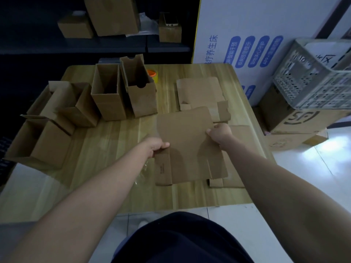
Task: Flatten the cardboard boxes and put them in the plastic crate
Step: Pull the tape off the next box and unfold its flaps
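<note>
Holding item one, I logged a flattened cardboard box (190,145) over the table's middle, with my left hand (156,146) pinching its 9 o'clock edge and my right hand (220,132) gripping its 3 o'clock edge. Item two, further flat sheets (199,92), lay at 12 o'clock of it on the wooden table (114,168), and open boxes (108,95), not yet flattened, stood from 9 to 11 o'clock with a tape roll (152,75) behind them. Item three, the grey plastic crate (313,78), sat off the table at 2 o'clock on a large carton (296,118).

Upright boxes (108,103) wall off the left of the table (106,149); its near-left strip lies open
</note>
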`<state>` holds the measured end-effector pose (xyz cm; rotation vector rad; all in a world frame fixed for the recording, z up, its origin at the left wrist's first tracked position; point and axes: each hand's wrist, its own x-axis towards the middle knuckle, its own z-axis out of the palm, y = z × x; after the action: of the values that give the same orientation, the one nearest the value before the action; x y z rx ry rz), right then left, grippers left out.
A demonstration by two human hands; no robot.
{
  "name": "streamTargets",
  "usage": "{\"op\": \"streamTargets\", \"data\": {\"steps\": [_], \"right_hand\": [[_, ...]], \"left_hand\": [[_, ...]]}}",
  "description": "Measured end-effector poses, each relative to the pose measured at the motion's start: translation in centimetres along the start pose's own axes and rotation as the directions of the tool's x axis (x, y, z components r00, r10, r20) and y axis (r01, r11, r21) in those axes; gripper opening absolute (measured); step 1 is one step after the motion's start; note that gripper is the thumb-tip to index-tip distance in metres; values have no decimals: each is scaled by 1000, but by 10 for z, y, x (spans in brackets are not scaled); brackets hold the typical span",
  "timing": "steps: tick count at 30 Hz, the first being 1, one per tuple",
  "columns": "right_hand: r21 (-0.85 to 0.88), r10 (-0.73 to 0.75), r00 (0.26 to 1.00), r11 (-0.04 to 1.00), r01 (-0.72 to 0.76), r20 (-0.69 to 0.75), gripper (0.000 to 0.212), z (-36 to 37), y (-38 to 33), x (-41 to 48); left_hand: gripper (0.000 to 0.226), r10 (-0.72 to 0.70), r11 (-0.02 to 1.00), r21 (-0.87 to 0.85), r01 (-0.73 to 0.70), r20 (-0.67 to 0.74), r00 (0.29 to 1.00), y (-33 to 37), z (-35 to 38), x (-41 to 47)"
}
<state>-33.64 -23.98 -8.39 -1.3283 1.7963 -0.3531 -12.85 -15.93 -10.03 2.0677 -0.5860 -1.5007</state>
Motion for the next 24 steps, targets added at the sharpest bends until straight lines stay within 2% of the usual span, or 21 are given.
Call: {"op": "streamTargets", "data": {"steps": [3, 7, 10, 12, 17, 20, 24], "right_hand": [[-58, 32, 998, 998, -29, 55, 33, -5, 15, 1], [-103, 89, 995, 990, -93, -41, 30, -28, 41, 11], [-132, 60, 993, 989, -73, -103, 33, -55, 62, 20], [-167, 45, 993, 984, -63, -105, 36, -73, 75, 28], [-277, 102, 982, 950, -144, -158, 54, -100, 100, 46], [-346, 114, 981, 924, -163, -160, 66, -106, 107, 55], [-331, 188, 978, 921, -206, -87, 74, -105, 117, 66]], "left_hand": [[51, 45, 997, 60, -41, -75, 996, 1, 11, 6], [41, 61, 997, 54, -64, 59, 996, 9, 49, 5], [55, 113, 986, 108, -124, 96, 989, 16, 88, 6], [56, 146, 976, 149, -158, 85, 986, 21, 113, 7], [39, 163, 968, 185, -169, 48, 986, 29, 160, 15], [46, 160, 963, 206, -172, 76, 984, 31, 176, 17], [54, 160, 912, 375, -168, 52, 986, 30, 187, 24]]}}
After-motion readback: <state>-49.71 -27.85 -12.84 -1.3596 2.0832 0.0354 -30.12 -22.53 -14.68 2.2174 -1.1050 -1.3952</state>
